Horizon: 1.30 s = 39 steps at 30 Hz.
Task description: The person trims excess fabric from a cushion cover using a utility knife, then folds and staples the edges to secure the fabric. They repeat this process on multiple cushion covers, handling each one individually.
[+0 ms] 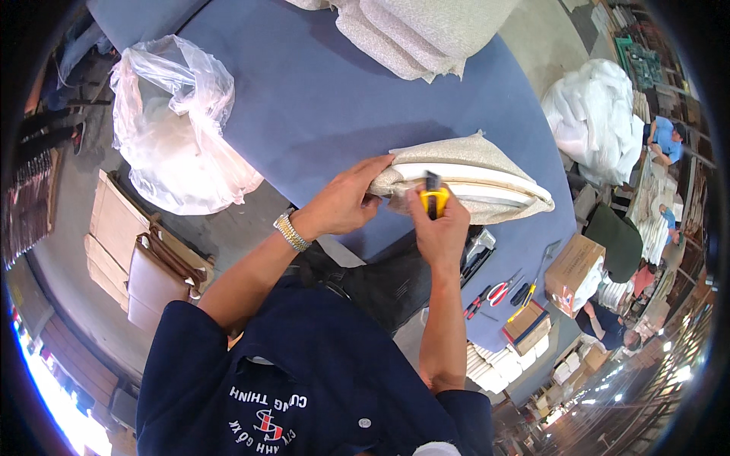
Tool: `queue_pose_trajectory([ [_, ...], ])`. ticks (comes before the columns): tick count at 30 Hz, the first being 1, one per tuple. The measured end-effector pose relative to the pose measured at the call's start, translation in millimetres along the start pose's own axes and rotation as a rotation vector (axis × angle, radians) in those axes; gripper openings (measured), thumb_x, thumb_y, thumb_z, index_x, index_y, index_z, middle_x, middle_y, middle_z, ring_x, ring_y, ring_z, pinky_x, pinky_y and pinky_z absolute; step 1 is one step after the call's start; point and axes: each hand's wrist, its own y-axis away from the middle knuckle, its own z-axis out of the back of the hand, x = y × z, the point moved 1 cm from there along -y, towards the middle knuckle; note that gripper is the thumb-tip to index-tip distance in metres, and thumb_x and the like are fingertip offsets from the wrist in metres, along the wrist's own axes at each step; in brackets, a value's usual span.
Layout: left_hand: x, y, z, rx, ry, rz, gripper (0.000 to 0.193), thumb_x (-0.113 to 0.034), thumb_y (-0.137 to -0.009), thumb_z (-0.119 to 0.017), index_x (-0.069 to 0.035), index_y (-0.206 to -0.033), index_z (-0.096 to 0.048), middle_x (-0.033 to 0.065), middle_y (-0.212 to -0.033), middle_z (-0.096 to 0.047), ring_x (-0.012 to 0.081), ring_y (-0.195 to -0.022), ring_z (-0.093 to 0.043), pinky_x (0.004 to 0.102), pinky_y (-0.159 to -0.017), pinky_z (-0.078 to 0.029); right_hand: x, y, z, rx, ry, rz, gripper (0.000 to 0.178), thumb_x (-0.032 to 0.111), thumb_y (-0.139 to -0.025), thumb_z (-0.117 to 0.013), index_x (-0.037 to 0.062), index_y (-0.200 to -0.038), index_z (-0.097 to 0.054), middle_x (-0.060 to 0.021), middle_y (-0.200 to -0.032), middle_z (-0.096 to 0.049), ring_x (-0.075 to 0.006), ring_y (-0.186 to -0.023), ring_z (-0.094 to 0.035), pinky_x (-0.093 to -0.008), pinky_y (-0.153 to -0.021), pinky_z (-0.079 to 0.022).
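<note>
Fabric-covered cushion (469, 156) stood tilted before us, over the near side of the blue table (304, 99), its pale layered edge turned our way. We judged it light, soft at the cloth and padding, stiffer along the wood-coloured strip (487, 185); its coarse weave seemed unlikely to slip, and its narrow ends looked the surest places to take hold. Our left hand (346, 199) pinched its left end, fingers over the top and thumb on our side. Our right hand (443, 229) was curled round a yellow cutter (433, 204), dark tip pointing away, close to the edge; we could not tell whether it touched. Farther out, we had red-handled scissors (498, 293) and a cardboard box (576, 266) to the right, a clear plastic bag (179, 140) to the left, and folded fabric pieces (426, 30) at the far side.
</note>
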Motion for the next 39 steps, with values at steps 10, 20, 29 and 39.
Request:
queue_pose_trajectory([
  [10,-9,-15,-2,-0.067,-0.172,-0.047,0.058,-0.002,-0.091,-0.069,-0.003,-0.147,-0.053,0.0207,-0.116,-0.071,0.0258,-0.093,-0.073,0.0356,-0.080,-0.059,-104,106,95,-0.801,-0.796,-0.243,0.016,0.006,-0.095,-0.072,0.0045,-0.105,-0.060,-0.0055,-0.075,-0.064,-0.0126,-0.059,-0.061,-0.0267,-0.055,-0.051],
  [20,-3,-55,27,-0.020,-0.725,-0.067,0.046,-0.019,-0.095,-0.067,0.003,-0.135,-0.059,0.0262,-0.110,-0.072,0.0444,-0.100,-0.068,0.0444,-0.085,-0.053,-251,505,-162,-1.065,-0.464,-1.804,0.025,0.013,-0.084,-0.078,0.0037,-0.101,-0.062,-0.0069,-0.067,-0.064,-0.0183,-0.052,-0.062,-0.0353,-0.045,-0.049],
  [29,-66,-130,47,0.030,-0.639,-0.297,0.047,-0.030,-0.107,-0.059,0.012,-0.129,-0.061,0.0248,-0.117,-0.069,0.0295,-0.099,-0.064,0.0401,-0.088,-0.052,-353,482,-77,-1.256,-0.538,-1.596,0.028,0.034,-0.086,-0.076,0.0073,-0.086,-0.068,-0.0075,-0.065,-0.068,-0.0211,-0.055,-0.068,-0.0392,-0.057,-0.055],
  [39,-232,-163,89,0.364,-0.677,-0.405,0.032,-0.016,-0.097,-0.064,0.002,-0.123,-0.071,0.0154,-0.119,-0.073,0.0255,-0.107,-0.070,0.0389,-0.096,-0.054,-349,299,56,-0.974,0.116,-0.982,0.054,0.048,-0.094,-0.066,0.0010,-0.121,-0.065,-0.0254,-0.105,-0.072,-0.0446,-0.101,-0.068,-0.0502,-0.087,-0.052],
])
